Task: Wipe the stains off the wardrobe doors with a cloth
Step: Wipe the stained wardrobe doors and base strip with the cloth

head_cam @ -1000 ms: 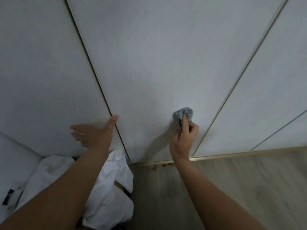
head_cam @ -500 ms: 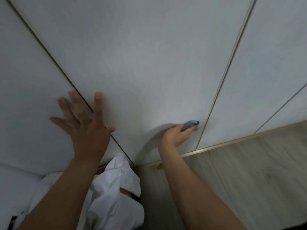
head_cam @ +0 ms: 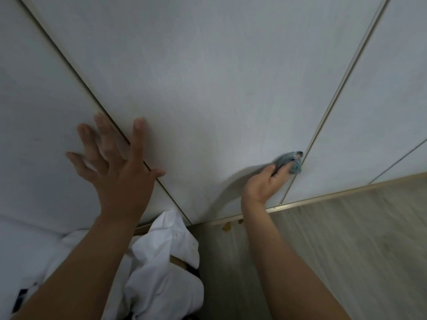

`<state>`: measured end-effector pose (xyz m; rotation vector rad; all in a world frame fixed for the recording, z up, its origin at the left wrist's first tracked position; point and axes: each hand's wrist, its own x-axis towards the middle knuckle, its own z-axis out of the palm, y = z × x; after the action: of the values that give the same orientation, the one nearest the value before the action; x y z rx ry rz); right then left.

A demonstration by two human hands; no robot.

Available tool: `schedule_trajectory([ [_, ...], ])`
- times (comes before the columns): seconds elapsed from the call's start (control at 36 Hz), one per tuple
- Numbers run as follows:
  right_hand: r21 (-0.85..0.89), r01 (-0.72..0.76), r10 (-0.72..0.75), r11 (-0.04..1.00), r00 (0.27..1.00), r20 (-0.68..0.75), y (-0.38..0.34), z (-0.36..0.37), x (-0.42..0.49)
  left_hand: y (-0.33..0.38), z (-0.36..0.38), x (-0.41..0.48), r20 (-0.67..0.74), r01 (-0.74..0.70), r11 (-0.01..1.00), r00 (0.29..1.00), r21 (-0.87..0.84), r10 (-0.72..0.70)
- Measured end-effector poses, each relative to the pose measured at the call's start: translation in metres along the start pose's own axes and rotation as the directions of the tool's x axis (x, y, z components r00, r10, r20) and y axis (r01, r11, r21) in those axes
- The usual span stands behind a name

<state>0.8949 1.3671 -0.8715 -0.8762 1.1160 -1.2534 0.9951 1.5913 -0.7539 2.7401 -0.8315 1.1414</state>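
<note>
**Cloth (head_cam: 290,161) held low on the middle wardrobe door (head_cam: 208,88), against its right edge**

The cloth is a small blue-grey wad, bunched at the fingertips of the right hand (head_cam: 265,183). The fingers curl over it and press it to the door panel. Most of the wad sticks out beyond the fingers, up and to the right. Its far end touches the right seam (head_cam: 346,88), the pale strip between this door and the next door (head_cam: 381,112).

The bottom rail (head_cam: 323,197) runs just below the right wrist, where the doors meet the wooden floor (head_cam: 346,262). There is little door surface left under the cloth, but wide bare panel above it and to its left.

The left hand (head_cam: 115,172) holds nothing. Its fingers are spread and straight, laid across the left seam (head_cam: 69,63), with the index finger on the middle door and the others on the left door. It is well apart from the cloth. Crumpled white fabric (head_cam: 161,262) lies below the left forearm, at the foot of the doors.
</note>
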Motion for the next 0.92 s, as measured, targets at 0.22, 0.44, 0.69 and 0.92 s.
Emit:
schedule_trajectory([
  [0.22,0.11,-0.234,0.236,0.966,0.972,-0.007,-0.012,-0.018,0.014,0.0,0.002,-0.001,-0.027,-0.011,1.0,1.0,0.001,0.011],
  [0.44,0.185,-0.173,0.154,0.967,0.981,0.114,-0.015,-0.027,0.017,0.001,0.005,-0.003,-0.072,-0.008,1.0,0.997,-0.022,0.007],
  [0.69,0.152,-0.554,0.569,0.818,0.819,-0.076,0.052,-0.039,0.041,-0.004,0.01,-0.003,-0.1,-0.008,0.996,0.995,0.088,0.016],
  [0.92,0.318,-0.436,0.406,0.842,0.9,0.16,0.021,-0.036,0.041,-0.004,0.014,-0.005,-0.151,-0.019,0.998,0.988,0.062,0.028],
])
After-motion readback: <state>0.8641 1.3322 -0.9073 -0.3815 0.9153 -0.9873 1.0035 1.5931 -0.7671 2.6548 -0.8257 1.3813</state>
